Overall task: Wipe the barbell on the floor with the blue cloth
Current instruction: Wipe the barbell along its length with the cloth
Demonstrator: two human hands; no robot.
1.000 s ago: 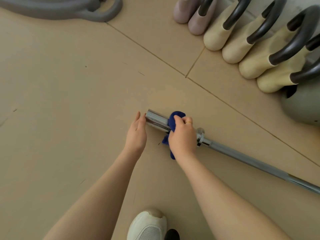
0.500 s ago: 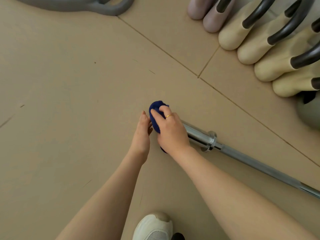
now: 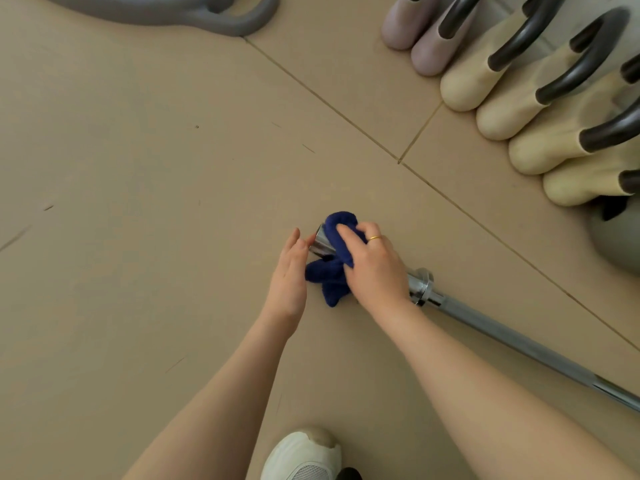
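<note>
A chrome barbell [image 3: 491, 325] lies on the beige floor, running from the middle toward the lower right. My right hand [image 3: 372, 268] grips a dark blue cloth [image 3: 332, 271] wrapped over the bar's sleeve near its end. A short bit of the shiny sleeve end [image 3: 321, 241] shows just left of the cloth. My left hand [image 3: 289, 275] stands with straight fingers beside that end, fingertips touching or nearly touching it. The sleeve under the cloth and my right hand is hidden.
A row of cream and mauve kettlebells [image 3: 519, 95] with dark handles lines the upper right. A grey kettlebell [image 3: 620, 237] sits at the right edge. Grey equipment [image 3: 194, 12] lies at the top left. My white shoe [image 3: 304, 455] is at the bottom.
My right hand slid the cloth out over the sleeve's tip, then back a little toward the collar, so the tip shows again. My left hand stayed by the end.
</note>
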